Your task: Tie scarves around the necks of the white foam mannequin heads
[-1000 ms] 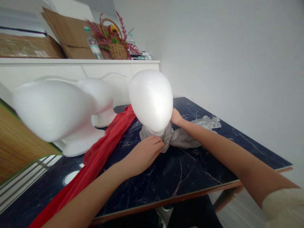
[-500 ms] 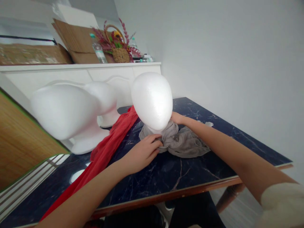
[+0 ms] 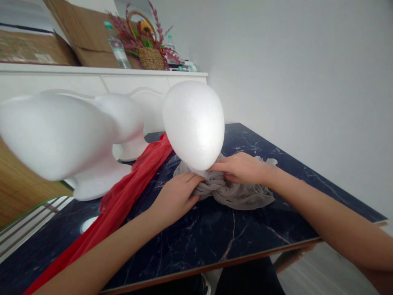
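A white foam mannequin head (image 3: pixel 195 123) stands upright on the table, a grey scarf (image 3: pixel 245 197) wrapped and knotted around its neck. My left hand (image 3: pixel 176 196) grips the scarf's folds at the front left of the neck, fingers curled and their tips partly hidden. On the other side, my right hand (image 3: pixel 241 167) pinches the scarf just under the head's chin. The scarf's loose end spreads over the table to the right, below my right hand. A red scarf (image 3: pixel 132 190) lies lengthwise to the left of the head.
Two more white mannequin heads, a near one (image 3: pixel 58 131) and a farther one (image 3: pixel 124 116), stand at left. Behind is a white cabinet (image 3: pixel 153 73) with cardboard boxes (image 3: pixel 92 37), a bottle (image 3: pixel 118 47) and a flower basket (image 3: pixel 151 58). The dark marble-patterned table (image 3: pixel 221 233) meets a wall.
My right hand has come from behind the head's right side to the front of the neck. My left hand stays at the scarf. The view has shifted slightly, bringing the heads closer.
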### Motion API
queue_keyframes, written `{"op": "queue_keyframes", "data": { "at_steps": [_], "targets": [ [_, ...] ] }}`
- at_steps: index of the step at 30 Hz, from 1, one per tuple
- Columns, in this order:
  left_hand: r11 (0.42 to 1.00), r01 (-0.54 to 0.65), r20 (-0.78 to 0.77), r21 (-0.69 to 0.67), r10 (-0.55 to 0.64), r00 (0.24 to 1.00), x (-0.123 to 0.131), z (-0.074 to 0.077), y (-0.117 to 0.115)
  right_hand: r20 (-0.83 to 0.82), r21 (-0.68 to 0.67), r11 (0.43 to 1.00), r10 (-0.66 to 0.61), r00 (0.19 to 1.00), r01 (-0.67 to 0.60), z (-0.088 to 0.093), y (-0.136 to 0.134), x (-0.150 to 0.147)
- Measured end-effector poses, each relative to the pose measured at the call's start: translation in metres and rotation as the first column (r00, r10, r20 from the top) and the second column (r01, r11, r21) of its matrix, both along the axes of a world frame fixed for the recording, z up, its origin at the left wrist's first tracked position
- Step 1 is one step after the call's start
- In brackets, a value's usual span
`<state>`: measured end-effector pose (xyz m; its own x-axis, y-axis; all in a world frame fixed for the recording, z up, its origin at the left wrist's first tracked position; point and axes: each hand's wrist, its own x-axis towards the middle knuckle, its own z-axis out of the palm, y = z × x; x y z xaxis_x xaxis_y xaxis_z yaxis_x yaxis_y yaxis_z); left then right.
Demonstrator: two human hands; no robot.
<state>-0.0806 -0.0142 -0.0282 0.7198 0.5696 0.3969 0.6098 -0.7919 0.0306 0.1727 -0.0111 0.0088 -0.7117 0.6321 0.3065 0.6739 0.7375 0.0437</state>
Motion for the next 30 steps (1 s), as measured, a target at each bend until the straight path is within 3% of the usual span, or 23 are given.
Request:
{"op": "queue_keyframes", "data": {
  "at_steps": [4,7,13,16,20,26,28,30],
  "targets": [
    [0.999,0.020,-0.018,-0.048,-0.020,1.000,0.002,-0.004,0.001,0.118,-0.003,1.000,0.020,0.993,-0.020,-0.009,0.010,-0.005],
    [0.988,0.042,-0.066,-0.151,-0.053,0.996,0.000,-0.001,0.000,0.031,-0.004,1.000,0.029,0.999,-0.029,-0.012,0.018,0.006],
    [0.937,0.182,-0.215,-0.298,-0.252,0.943,-0.018,0.018,0.003,0.006,0.091,0.995,-0.050,0.999,0.050,-0.014,0.033,0.034],
    [0.932,0.195,-0.301,-0.304,-0.288,0.909,-0.032,0.025,0.005,0.003,0.128,0.984,-0.126,0.992,0.125,-0.014,0.042,0.047],
    [0.948,0.178,-0.340,-0.262,-0.264,0.903,-0.045,0.029,0.005,-0.003,0.170,0.958,-0.233,0.972,0.230,-0.015,0.049,0.056],
    [0.983,0.077,-0.295,-0.169,-0.124,0.947,-0.041,0.025,-0.010,0.129,-0.069,0.929,-0.352,0.927,0.363,0.004,0.024,0.044],
    [0.987,0.040,-0.270,-0.155,-0.081,0.959,-0.037,0.022,-0.015,0.089,-0.139,0.927,-0.338,0.937,0.348,0.016,0.007,0.039],
    [0.991,0.018,-0.252,-0.134,-0.051,0.966,-0.034,0.019,-0.018,0.014,-0.177,0.952,-0.252,0.968,0.250,0.024,-0.007,0.032]
  ]
}}
